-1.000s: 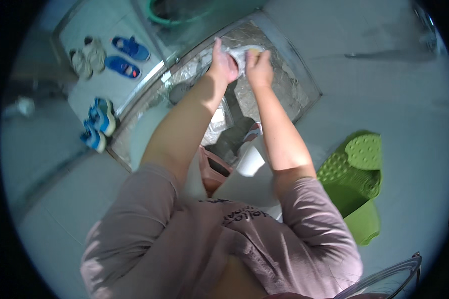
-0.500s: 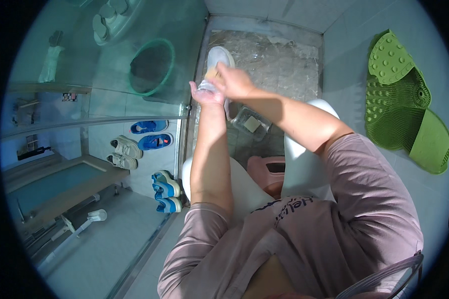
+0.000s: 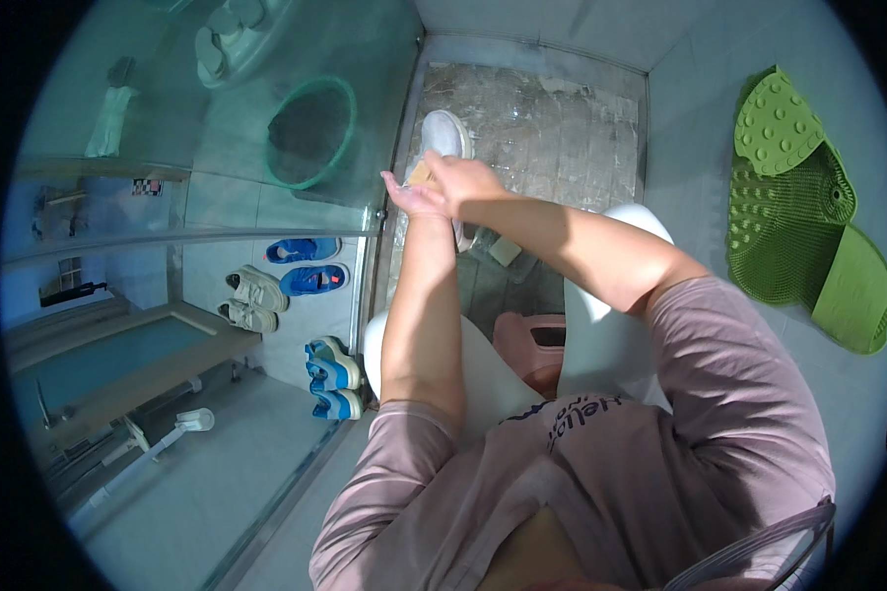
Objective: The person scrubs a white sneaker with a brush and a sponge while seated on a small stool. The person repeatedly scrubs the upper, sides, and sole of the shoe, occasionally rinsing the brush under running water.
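Note:
A white shoe (image 3: 445, 131) points its toe away from me, above the wet brown floor. My left hand (image 3: 416, 197) is at the shoe's near part, palm up with the thumb spread aside. It seems to hold the shoe, though its other fingers are hidden behind my right hand. My right hand (image 3: 468, 182) is closed on a small tan block (image 3: 421, 174), which lies against the shoe. Whether the block is soap or a brush's back cannot be made out. Under my right forearm, a clear plastic box (image 3: 522, 268) holds a pale bar (image 3: 504, 250).
A pink stool-like plastic object (image 3: 514, 340) stands between my knees. At left, past the glass door's rail (image 3: 197, 234), are blue shoes (image 3: 315, 279), beige shoes (image 3: 256, 289), blue-white shoes (image 3: 330, 364) and a green-rimmed basket (image 3: 348, 148). A green mat (image 3: 784, 236) leans at right.
The whole view has shifted slightly. Both hands and the shoe sit a little nearer to me, and my right forearm covers more of the clear box.

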Tool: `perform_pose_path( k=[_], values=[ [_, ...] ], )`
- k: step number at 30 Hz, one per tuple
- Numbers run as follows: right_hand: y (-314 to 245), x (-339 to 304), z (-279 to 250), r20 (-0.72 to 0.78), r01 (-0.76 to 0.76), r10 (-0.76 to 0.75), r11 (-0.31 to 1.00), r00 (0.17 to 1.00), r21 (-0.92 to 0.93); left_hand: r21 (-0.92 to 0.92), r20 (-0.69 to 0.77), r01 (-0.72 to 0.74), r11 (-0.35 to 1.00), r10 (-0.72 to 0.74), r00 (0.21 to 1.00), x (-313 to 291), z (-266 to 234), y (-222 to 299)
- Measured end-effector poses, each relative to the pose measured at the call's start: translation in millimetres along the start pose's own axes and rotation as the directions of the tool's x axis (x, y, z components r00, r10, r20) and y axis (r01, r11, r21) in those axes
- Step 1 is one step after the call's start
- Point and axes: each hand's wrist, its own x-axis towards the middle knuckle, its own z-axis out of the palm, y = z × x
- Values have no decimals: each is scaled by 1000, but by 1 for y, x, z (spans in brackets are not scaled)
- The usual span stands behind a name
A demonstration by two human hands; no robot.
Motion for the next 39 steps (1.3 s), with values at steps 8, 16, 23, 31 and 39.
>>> perform_pose_path(
  k=[8, 16, 23, 31, 39],
  values=[
    [-2, 8, -8, 142, -188, 190, 982, 971, -27, 93, 54, 77, 993, -82, 995, 1, -4, -3],
    [2, 12, -3, 105, -251, 243, 966, 964, 67, 115, -5, 20, 993, -20, 1000, 6, -7, -8],
    [-12, 7, 4, 244, -192, 154, 972, 957, 138, 212, 53, 39, 977, -51, 997, 2, -9, -12],
    [-3, 14, 7, 117, -203, 199, 979, 973, 29, 189, 42, -33, 981, 25, 999, 12, -24, 0],
    [4, 18, 0, 115, -268, 253, 953, 961, 143, 181, 56, -4, 983, -6, 998, 2, -14, -1]
  ],
)
